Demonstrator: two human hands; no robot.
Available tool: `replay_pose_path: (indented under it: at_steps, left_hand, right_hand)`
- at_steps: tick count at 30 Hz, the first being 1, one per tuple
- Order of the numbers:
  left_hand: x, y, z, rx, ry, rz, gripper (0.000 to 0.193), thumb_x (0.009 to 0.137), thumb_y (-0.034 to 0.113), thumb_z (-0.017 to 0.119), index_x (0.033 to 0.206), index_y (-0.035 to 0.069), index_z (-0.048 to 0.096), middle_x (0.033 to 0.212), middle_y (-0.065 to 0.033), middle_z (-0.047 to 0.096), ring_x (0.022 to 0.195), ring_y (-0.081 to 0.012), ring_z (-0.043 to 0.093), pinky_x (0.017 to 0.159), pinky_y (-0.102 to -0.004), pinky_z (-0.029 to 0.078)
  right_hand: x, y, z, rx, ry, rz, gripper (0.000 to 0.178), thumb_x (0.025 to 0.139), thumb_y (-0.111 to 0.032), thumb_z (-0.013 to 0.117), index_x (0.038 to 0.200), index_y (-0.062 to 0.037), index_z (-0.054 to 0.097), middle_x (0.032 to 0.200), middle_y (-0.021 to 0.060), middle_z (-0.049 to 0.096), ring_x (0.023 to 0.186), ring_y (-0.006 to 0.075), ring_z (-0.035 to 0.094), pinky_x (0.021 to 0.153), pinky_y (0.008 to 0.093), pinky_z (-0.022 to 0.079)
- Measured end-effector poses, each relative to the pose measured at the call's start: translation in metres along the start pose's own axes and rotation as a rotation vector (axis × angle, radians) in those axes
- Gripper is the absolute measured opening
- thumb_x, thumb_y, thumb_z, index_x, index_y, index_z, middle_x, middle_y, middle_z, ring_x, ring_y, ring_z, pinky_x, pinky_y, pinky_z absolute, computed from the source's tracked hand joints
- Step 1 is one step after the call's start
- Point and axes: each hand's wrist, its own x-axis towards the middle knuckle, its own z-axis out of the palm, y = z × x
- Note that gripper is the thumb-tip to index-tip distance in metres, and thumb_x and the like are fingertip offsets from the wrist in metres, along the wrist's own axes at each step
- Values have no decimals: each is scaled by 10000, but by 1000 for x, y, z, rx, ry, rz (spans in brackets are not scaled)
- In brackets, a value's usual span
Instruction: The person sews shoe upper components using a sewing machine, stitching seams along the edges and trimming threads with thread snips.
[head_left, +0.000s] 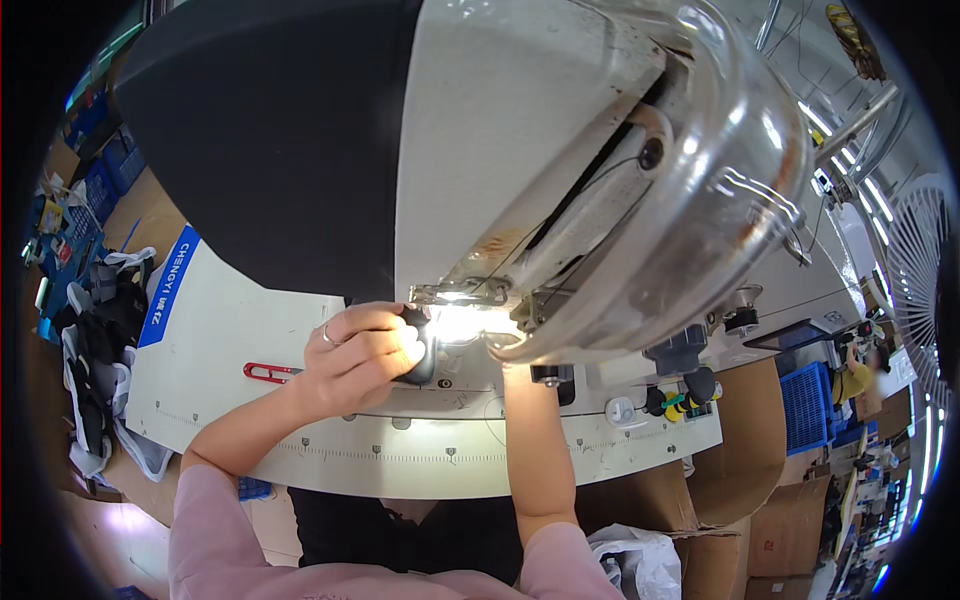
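A sewing machine [530,130] with a white and black head fills the upper middle. Beneath it, a lamp glows very brightly over the needle area. My left hand [362,352], with a ring on one finger, has its fingers curled round a small black piece [420,362] beside that glare. What the piece is exactly, I cannot make out. My right forearm [540,445] reaches up under the machine head, whose clear curved cover and the glare hide the hand and its fingers. Red thread snips [268,373] lie on the white table left of my left hand.
The white table [240,430] has a printed ruler along its near edge. Black-and-white cut pieces [100,370] are heaped at the left. On the right stand a small white item [625,412], a cardboard box [745,450], a blue crate [805,405] and a fan [918,280].
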Motion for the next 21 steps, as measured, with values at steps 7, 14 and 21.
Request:
replay_pose_path:
  at_steps: [7, 14, 21]
  left_hand:
    - [24, -2, -26, -38, -179, 146, 205, 601, -4, 660, 792, 67, 675, 763, -12, 609, 770, -170, 610, 764, -304, 614]
    - [30, -2, -30, -75, -217, 151, 208, 590, -6, 664, 788, 56, 674, 731, -2, 572, 696, -137, 566, 753, -296, 606]
    - [35, 1, -30, -65, -223, 122, 203, 590, 2, 672, 785, 56, 671, 733, -8, 564, 686, -145, 561, 716, -295, 595]
  right_hand:
    - [-6, 16, 41, 4, 56, -30, 310, 905, -259, 601, 1135, -53, 605, 1020, 114, 658, 894, 244, 617, 877, 343, 490]
    - [-5, 37, 77, 20, 107, -56, 321, 905, -252, 598, 1159, -54, 597, 1038, 117, 654, 921, 244, 615, 900, 339, 485]
    - [1, 57, 108, 33, 158, -59, 335, 906, -244, 595, 1182, -55, 588, 1056, 121, 651, 948, 245, 613, 923, 335, 481]
